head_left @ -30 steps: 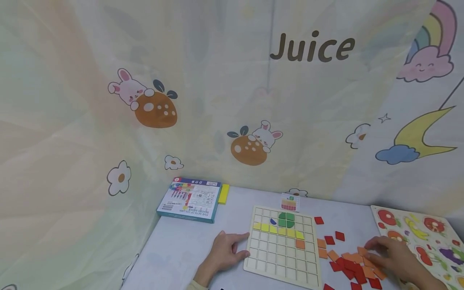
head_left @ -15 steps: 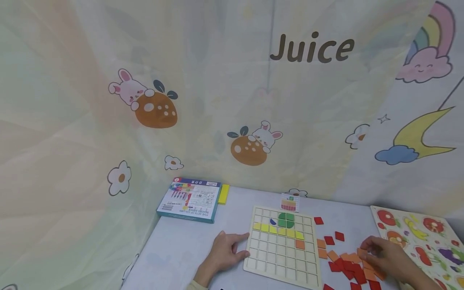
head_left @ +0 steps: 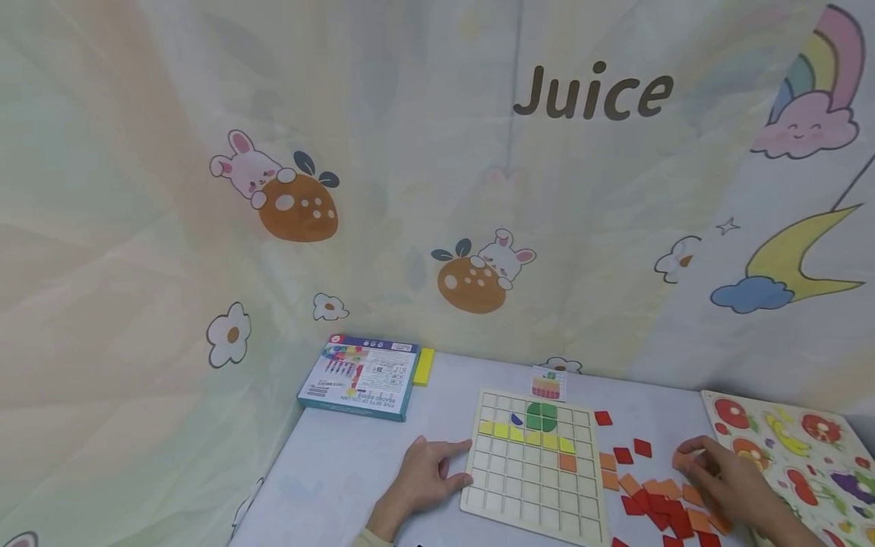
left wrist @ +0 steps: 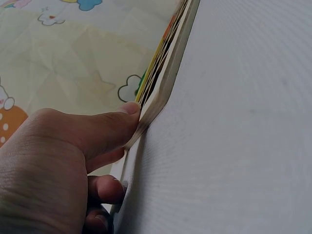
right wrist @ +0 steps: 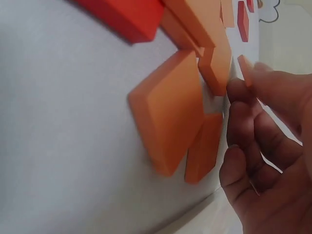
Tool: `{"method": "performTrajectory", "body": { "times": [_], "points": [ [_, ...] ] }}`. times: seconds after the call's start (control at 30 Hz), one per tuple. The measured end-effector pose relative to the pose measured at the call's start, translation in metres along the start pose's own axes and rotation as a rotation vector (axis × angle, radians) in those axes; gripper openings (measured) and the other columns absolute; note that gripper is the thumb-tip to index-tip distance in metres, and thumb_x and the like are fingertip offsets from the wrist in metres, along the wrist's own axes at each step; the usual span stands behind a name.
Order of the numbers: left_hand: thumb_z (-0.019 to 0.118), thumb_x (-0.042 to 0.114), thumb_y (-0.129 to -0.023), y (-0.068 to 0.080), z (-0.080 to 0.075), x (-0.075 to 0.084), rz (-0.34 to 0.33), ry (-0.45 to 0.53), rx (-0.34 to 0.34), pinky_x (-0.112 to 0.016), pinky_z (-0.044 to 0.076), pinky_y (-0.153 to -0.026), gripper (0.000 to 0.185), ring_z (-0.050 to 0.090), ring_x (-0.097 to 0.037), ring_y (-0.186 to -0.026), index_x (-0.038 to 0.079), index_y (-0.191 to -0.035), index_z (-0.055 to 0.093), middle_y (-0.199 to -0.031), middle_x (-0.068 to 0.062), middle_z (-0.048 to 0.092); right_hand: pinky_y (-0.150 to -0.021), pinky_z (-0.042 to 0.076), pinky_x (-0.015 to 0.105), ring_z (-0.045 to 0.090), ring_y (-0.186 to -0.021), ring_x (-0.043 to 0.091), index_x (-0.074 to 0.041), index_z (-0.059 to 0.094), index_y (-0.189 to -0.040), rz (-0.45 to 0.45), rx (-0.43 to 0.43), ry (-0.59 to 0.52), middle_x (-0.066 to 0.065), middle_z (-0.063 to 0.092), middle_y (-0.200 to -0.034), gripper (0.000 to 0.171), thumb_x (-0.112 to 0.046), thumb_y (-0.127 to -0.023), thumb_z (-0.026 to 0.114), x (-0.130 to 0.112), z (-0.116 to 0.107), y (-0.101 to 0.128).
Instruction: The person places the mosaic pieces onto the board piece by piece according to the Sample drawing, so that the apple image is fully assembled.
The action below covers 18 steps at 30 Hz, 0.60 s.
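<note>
A wooden grid board point(head_left: 533, 494) lies on the white table, with green, yellow, blue and orange tiles in its upper rows. My left hand point(head_left: 425, 477) rests on the table at the board's left edge. Its thumb point(left wrist: 109, 122) presses against the board's side point(left wrist: 163, 87). My right hand point(head_left: 726, 480) hovers over a pile of red and orange tiles point(head_left: 659, 507) to the right of the board. It pinches a small orange tile point(head_left: 680, 459) between thumb and fingertips. The right wrist view shows that orange tile point(right wrist: 245, 69) at my fingertips, above loose orange tiles point(right wrist: 170, 112).
A blue box point(head_left: 358, 376) and a yellow block point(head_left: 424, 366) lie at the back left. A small pattern card point(head_left: 548, 383) leans behind the board. A fruit puzzle board point(head_left: 803, 452) lies at the far right. A printed curtain hangs close behind the table.
My right hand has risen off the tile pile and shifted slightly left, now pinching an orange tile. The left hand has stayed at the board's edge.
</note>
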State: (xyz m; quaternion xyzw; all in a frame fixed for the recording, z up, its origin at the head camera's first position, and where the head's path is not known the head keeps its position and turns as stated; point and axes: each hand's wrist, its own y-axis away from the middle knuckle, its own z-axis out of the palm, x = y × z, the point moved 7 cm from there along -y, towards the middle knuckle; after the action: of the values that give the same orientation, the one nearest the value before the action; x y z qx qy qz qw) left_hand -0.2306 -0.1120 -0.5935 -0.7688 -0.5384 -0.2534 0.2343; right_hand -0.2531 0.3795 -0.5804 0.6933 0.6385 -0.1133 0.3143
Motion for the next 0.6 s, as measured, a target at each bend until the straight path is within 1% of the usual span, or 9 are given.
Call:
{"method": "performTrajectory", "body": {
  "times": [0.07, 0.2, 0.37, 0.5, 0.6],
  "points": [
    [0.083, 0.050, -0.088, 0.0000, 0.0006, -0.0004, 0.006, 0.001, 0.002, -0.026, 0.030, -0.071, 0.052, 0.038, -0.001, -0.051, 0.029, -0.135, 0.074, -0.055, 0.018, 0.046, -0.059, 0.049, 0.028, 0.060, -0.069, 0.017, 0.000, 0.062, -0.129, -0.001, 0.013, 0.002, -0.001, 0.067, -0.079, 0.062, -0.055, -0.100, 0.068, -0.0001, 0.0003, -0.0006],
    [0.082, 0.050, -0.088, 0.0001, 0.0011, -0.0006, 0.018, -0.002, 0.006, -0.025, 0.029, -0.069, 0.052, 0.038, 0.000, -0.051, 0.029, -0.135, 0.074, -0.056, 0.018, 0.046, -0.058, 0.047, 0.026, 0.059, -0.069, 0.016, 0.002, 0.067, -0.130, -0.013, 0.043, 0.035, -0.003, 0.068, -0.076, 0.065, -0.055, -0.098, 0.071, -0.0016, -0.0003, -0.0018],
    [0.082, 0.051, -0.089, -0.0001, 0.0004, -0.0001, 0.018, -0.008, 0.005, -0.024, 0.027, -0.067, 0.052, 0.037, 0.000, -0.051, 0.029, -0.135, 0.074, -0.055, 0.019, 0.045, -0.060, 0.050, 0.026, 0.061, -0.072, 0.014, 0.004, 0.068, -0.130, -0.007, 0.044, 0.053, -0.002, 0.074, -0.084, 0.065, -0.048, -0.093, 0.079, -0.0019, -0.0004, -0.0014],
    [0.082, 0.051, -0.088, -0.0001, -0.0004, 0.0007, 0.006, -0.007, -0.001, -0.024, 0.026, -0.066, 0.052, 0.037, 0.000, -0.051, 0.030, -0.135, 0.074, -0.055, 0.019, 0.045, -0.061, 0.052, 0.027, 0.061, -0.074, 0.015, 0.003, 0.068, -0.130, 0.002, 0.031, 0.042, -0.002, 0.075, -0.088, 0.062, -0.042, -0.091, 0.083, -0.0020, -0.0011, -0.0013],
    [0.082, 0.051, -0.088, 0.0001, -0.0004, 0.0011, 0.002, -0.007, -0.002, -0.024, 0.026, -0.066, 0.052, 0.037, 0.000, -0.051, 0.029, -0.135, 0.074, -0.055, 0.019, 0.045, -0.063, 0.054, 0.027, 0.062, -0.075, 0.015, 0.004, 0.067, -0.129, 0.007, 0.033, 0.041, -0.001, 0.074, -0.090, 0.062, -0.042, -0.090, 0.084, -0.0021, -0.0024, -0.0014]
  ]
}}
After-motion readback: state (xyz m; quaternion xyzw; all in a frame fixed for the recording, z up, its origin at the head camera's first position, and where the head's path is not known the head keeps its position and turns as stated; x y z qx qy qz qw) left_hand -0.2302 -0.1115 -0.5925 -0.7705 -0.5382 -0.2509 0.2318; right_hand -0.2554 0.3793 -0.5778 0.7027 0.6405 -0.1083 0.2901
